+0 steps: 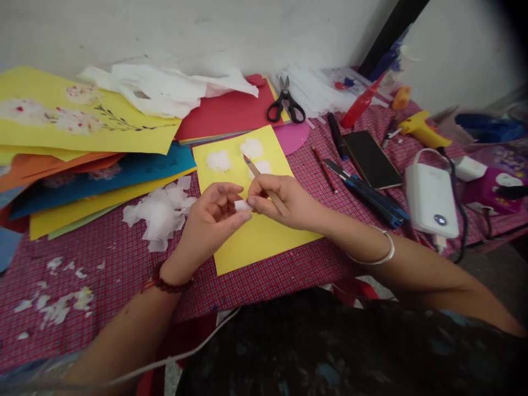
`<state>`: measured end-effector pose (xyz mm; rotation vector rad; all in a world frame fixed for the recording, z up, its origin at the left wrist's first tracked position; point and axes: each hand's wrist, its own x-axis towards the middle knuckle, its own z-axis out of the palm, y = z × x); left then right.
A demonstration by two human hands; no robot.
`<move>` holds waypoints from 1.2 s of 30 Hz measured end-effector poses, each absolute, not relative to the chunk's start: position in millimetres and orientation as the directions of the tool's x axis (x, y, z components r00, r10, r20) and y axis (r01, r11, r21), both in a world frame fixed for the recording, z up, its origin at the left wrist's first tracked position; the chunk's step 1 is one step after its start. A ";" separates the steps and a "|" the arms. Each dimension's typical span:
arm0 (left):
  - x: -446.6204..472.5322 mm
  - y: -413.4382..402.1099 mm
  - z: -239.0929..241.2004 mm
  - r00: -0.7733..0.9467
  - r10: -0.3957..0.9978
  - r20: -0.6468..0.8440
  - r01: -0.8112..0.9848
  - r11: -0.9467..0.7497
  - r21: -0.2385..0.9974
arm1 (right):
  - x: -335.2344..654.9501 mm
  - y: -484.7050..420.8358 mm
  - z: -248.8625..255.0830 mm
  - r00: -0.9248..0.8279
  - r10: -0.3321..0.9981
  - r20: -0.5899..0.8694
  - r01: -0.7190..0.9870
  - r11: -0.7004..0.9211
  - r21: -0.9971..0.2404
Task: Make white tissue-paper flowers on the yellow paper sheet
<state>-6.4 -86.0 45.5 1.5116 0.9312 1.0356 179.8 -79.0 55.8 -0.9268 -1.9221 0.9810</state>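
My right hand [284, 199] is closed around a slim paintbrush [276, 199] with a pale wooden handle, its dark pointed tip angled up and away. The same hand's thumb and fingertip pinch a small piece of white tissue paper [241, 205]. From the other side my left hand [213, 212] meets that piece, thumb below it and fingers curled behind; the exact contact is partly hidden. Beneath both hands lies a yellow paper sheet [247, 247]. Fluffy white tissue clumps [218, 160] sit on its upper part, one partly covered by the right hand.
Cut tissue squares [159, 212] are piled left of the sheet, with scraps [58, 308] nearer me. Coloured papers [103, 190] are stacked behind. Black scissors [285, 103], a phone [372, 159], blue cutters [373, 201], a yellow glue gun [416, 124] and a white power bank [431, 192] lie right.
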 end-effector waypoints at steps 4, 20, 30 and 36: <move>-10.7 -82.8 41.3 0.277 0.954 0.118 0.049 -0.136 0.990 | 180.2 -79.2 54.9 -0.434 0.851 0.296 0.242 0.427 -0.871; -63.7 -32.3 42.9 -0.276 0.919 0.280 0.135 -0.251 0.958 | 250.1 -5.3 31.6 0.106 0.994 -0.022 -0.309 0.012 -0.951; -52.2 -40.6 47.9 -0.278 0.940 0.198 -0.019 -0.211 0.977 | 239.8 -10.0 21.9 0.090 0.975 -0.204 -0.363 -0.159 -0.918; -41.8 -46.5 41.5 -0.249 0.944 0.218 0.035 -0.216 0.976 | 238.2 -8.9 24.3 0.095 0.977 -0.189 -0.340 -0.146 -0.929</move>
